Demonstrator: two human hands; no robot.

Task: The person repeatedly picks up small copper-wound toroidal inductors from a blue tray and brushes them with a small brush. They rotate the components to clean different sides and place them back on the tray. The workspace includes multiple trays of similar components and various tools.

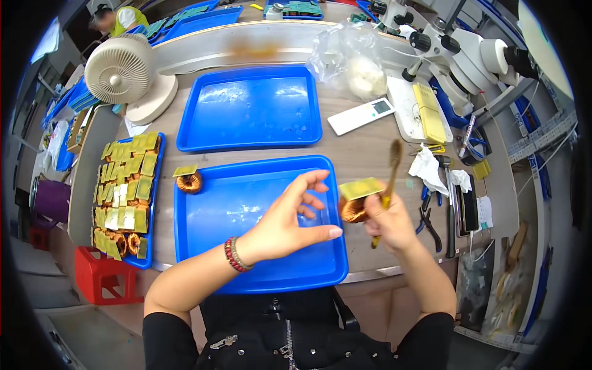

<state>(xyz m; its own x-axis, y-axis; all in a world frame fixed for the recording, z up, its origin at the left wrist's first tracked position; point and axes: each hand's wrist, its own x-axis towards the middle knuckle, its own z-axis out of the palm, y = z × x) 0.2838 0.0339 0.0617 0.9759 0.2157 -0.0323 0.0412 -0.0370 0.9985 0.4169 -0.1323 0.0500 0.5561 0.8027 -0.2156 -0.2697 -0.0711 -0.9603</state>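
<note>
My right hand (390, 223) grips a copper coil part with a yellow-taped top (357, 198) together with a brown brush (393, 161) that points up and away. My left hand (290, 219) hovers over the near blue tray (203, 271), fingers spread, holding nothing, its fingertips close to the coil part. Another coil part (188, 179) lies on the table at that tray's far left corner. A narrow blue tray (150, 246) at the left is packed with several yellow-taped coil parts (126, 197).
A second blue tray (250, 108) lies farther back. A small white fan (120, 71), a plastic bag (351, 58), a white remote (361, 115), a microscope (468, 52) and hand tools (447, 203) crowd the bench. Another person (117, 18) sits far left.
</note>
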